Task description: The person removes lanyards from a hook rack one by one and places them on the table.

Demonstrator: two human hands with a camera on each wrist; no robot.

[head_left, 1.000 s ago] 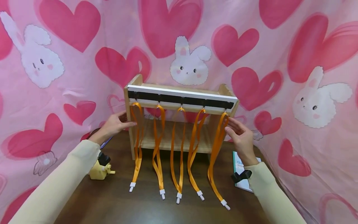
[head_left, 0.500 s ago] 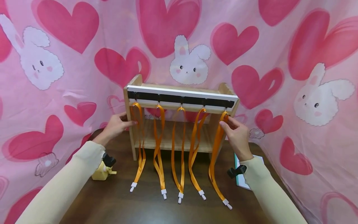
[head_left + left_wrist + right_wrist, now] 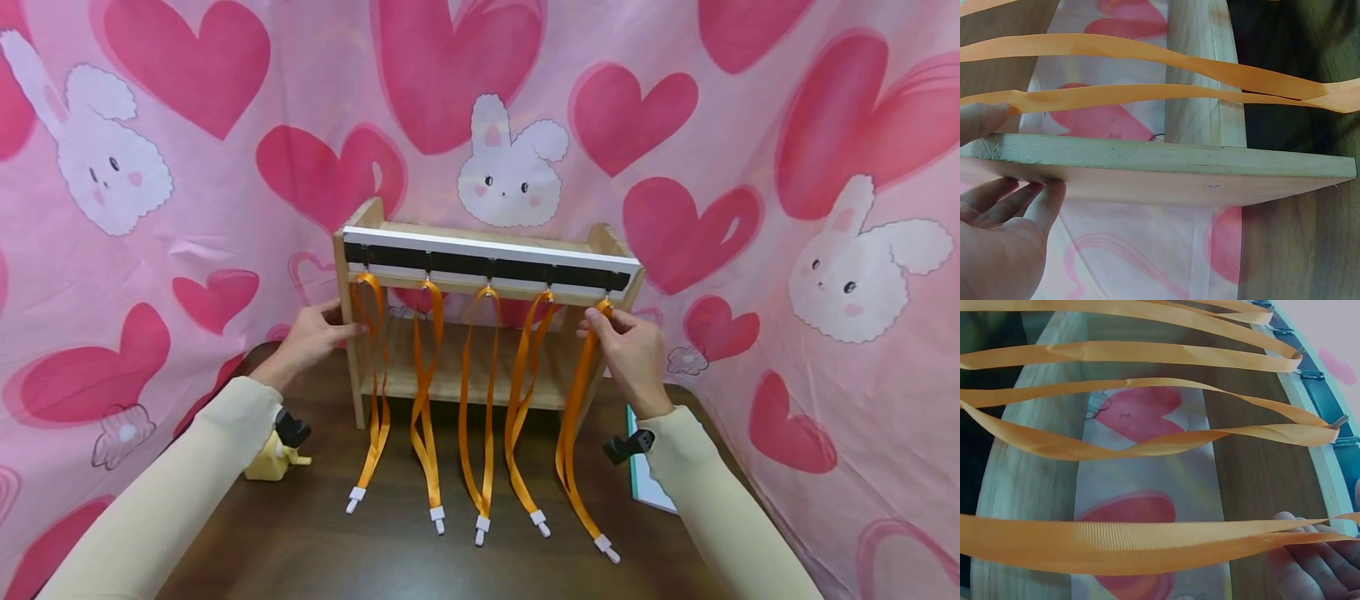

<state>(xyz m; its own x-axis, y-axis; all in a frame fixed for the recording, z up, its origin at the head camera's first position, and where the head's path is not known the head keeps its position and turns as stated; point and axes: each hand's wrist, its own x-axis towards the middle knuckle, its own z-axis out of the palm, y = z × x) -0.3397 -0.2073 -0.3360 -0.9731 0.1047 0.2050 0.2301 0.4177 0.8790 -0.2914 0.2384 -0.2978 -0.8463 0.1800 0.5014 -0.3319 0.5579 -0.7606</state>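
Note:
A small wooden rack (image 3: 442, 392) carries several orange lanyards, each hanging from a hook on a white-and-black strip (image 3: 459, 261). My left hand (image 3: 309, 340) grips the rack's left side panel (image 3: 1166, 159); in the left wrist view, the thumb lies at the panel's front edge and the fingers touch its outer face. At the far right, my right hand (image 3: 636, 350) pinches the top of the last lanyard (image 3: 576, 398), just under its hook. In the right wrist view, some fingers (image 3: 1300, 575) show behind that lanyard's band, while the thumb is mostly out of frame.
White clips (image 3: 482, 525) end the lanyards above the dark tabletop (image 3: 360, 558). A yellow container with a spout (image 3: 268, 460) stands by the left forearm. A white and green booklet or box (image 3: 651, 483) lies partly behind the right forearm. Pink heart-patterned cloth (image 3: 315, 75) surrounds the table.
My right hand has moved a little left and up from beside the last lanyard, and its thumb and fingers now pinch the lanyard's top. The left hand has stayed on the side panel.

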